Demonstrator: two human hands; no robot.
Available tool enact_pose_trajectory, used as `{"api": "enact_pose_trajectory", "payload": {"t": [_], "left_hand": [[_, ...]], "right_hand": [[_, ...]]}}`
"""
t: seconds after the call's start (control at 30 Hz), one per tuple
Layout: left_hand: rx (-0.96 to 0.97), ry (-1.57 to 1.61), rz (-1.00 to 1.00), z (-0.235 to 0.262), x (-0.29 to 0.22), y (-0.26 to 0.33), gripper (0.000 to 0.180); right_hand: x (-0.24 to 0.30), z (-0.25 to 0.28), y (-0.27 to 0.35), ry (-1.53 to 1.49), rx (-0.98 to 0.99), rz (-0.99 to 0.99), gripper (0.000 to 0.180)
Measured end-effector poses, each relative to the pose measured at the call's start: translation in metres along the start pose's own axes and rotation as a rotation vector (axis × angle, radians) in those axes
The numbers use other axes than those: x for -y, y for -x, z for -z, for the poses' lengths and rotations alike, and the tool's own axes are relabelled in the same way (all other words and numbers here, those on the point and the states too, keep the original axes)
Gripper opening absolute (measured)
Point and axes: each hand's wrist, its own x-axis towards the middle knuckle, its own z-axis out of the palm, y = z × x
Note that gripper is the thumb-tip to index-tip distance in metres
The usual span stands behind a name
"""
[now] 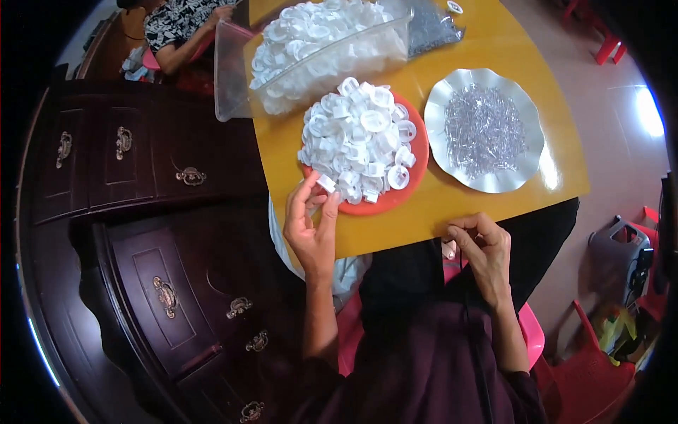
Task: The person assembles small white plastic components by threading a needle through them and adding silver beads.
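Note:
My left hand [311, 230] is at the near left edge of a heaped red plate [419, 166]. Between its thumb and fingers sits a small white plastic piece [325, 183]. The heap [353, 134] on the plate is made of similar white pieces, many with a round ring-shaped end. My right hand [484, 247] is over the table's near edge, thumb and forefinger pinched together. Whatever the pinch holds, if anything, is too small to make out. Beyond it a silver wavy-rimmed dish [441, 152] carries a pile of thin, clear, shiny slivers [484, 131].
A clear plastic bin [339, 63] full of white pieces stands at the far side of the yellow table [385, 230], beside a bag of dark small parts [432, 28]. Dark wooden drawers [152, 283] line the left. Another person's arm [187, 49] shows at far left. A grey stool [618, 251] stands right.

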Motion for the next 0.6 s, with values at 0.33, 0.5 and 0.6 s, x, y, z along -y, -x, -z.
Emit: {"api": "enact_pose_trajectory", "payload": {"t": [0.33,0.5,0.6], "left_hand": [[0.405,0.973,0.251,-0.019,-0.017,0.054,0.046],[0.462,1.097,0.380,-0.032,-0.014,0.069,0.044],[0.450,1.055,0.370,-0.044,-0.015,0.071,0.043]], "right_hand": [[0.028,-0.014,0.008,-0.055,0.069,0.157,0.010],[0.036,-0.014,0.013,-0.164,0.098,0.264,0.013],[0.027,-0.008,0.015,-0.198,0.092,0.202,0.014]]}}
